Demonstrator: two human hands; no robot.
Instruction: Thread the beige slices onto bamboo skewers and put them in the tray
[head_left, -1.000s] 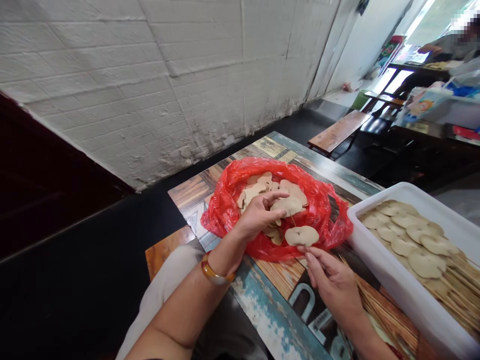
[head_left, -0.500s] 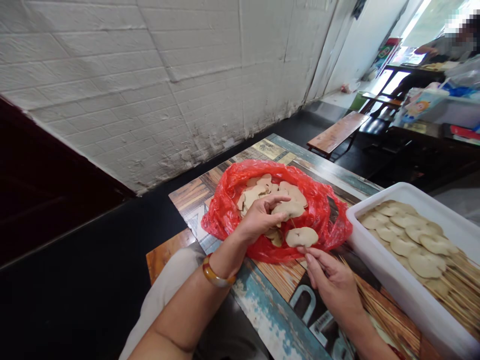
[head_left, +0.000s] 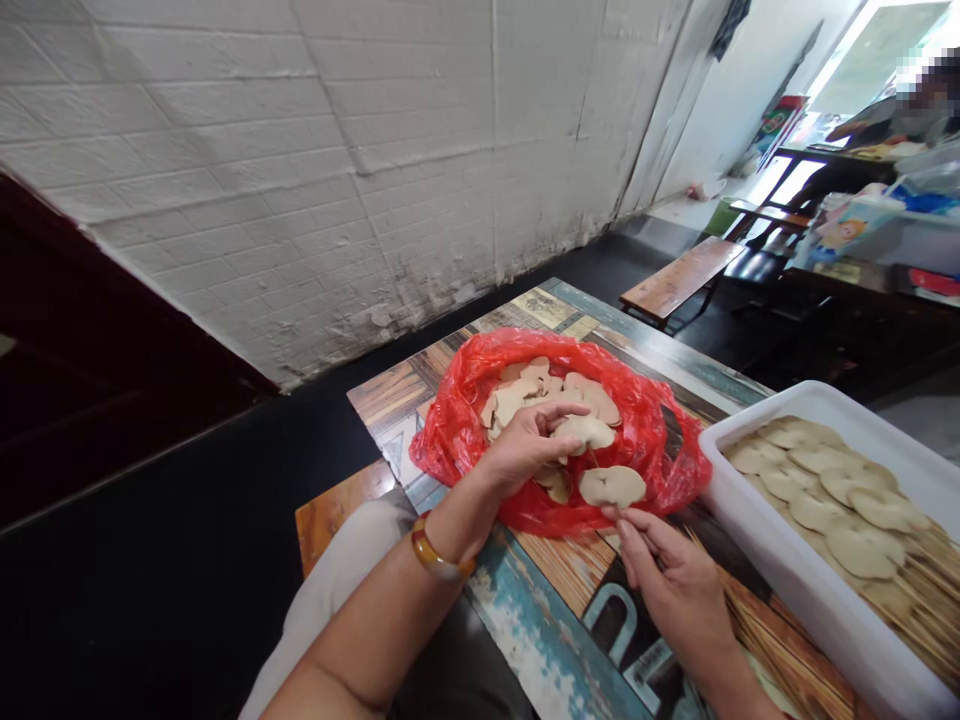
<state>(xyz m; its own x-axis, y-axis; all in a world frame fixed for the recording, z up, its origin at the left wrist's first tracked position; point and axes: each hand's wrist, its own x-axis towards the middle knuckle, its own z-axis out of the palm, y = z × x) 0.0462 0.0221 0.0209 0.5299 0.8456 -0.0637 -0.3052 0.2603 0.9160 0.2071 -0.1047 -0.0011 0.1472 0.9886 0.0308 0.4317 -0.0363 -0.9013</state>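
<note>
While the left hand [head_left: 529, 440] holds the upper slice [head_left: 589, 432] over the red plastic bag [head_left: 457, 385], I see its thumb along the near edge and its forefinger along the far edge, bracketing the pale disc between them. Its other fingers are hidden from me, so I cannot tell how they sit.

On my right, the right hand [head_left: 667, 570] has thumb and forefinger pressed together, pinching a thin stick [head_left: 593, 459] at the near edge of the lower slice [head_left: 613, 487]. That stick shows again between the two slices, and the lower one lies over the bag's near side.

Behind the left fingers I can make out a loose heap of slices [head_left: 514, 400] inside the open bag. The bag sits on the patterned table [head_left: 517, 595], just beside a white tub [head_left: 802, 590]. Overlapping skewered slices [head_left: 866, 545] fill much of the tub, their sticks pointing toward its near right end. More loose sticks [head_left: 750, 625] lie on the table between the right forearm and the tub. I also see an amber bangle [head_left: 435, 556] around the left wrist.
</note>
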